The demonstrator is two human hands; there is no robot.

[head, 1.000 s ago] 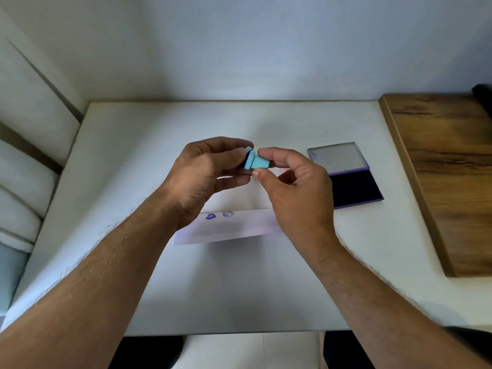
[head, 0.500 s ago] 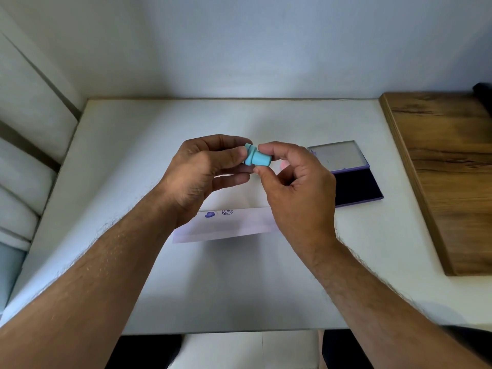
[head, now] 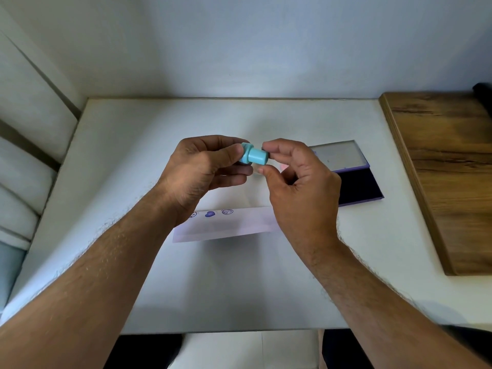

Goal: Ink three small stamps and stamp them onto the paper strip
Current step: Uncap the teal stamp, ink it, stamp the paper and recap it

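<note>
My left hand [head: 202, 169] grips the wide end of a small turquoise stamp [head: 253, 155], held sideways above the white table [head: 133, 145]. My right hand [head: 300, 190] has curled fingers; its index fingertip and thumb pinch at the stamp's right end, where a dark tip shows. Below my hands lies the paper strip [head: 231, 227], which carries a blue heart print [head: 210, 214], a ring print [head: 227, 211] and a third print half hidden by my left wrist. The open ink pad [head: 359, 187] lies to the right with its lid [head: 338, 155] folded back.
A small pink thing [head: 284, 166] peeks out behind my right hand. A wooden board [head: 447, 169] covers the table's right side, with a dark object [head: 483, 89] at its far corner. White cushions [head: 24, 169] line the left. The wall stands close behind the table.
My right fingers have slid a little to the right along the stamp, baring more of its turquoise barrel. My left hand and the stamp stay where they were.
</note>
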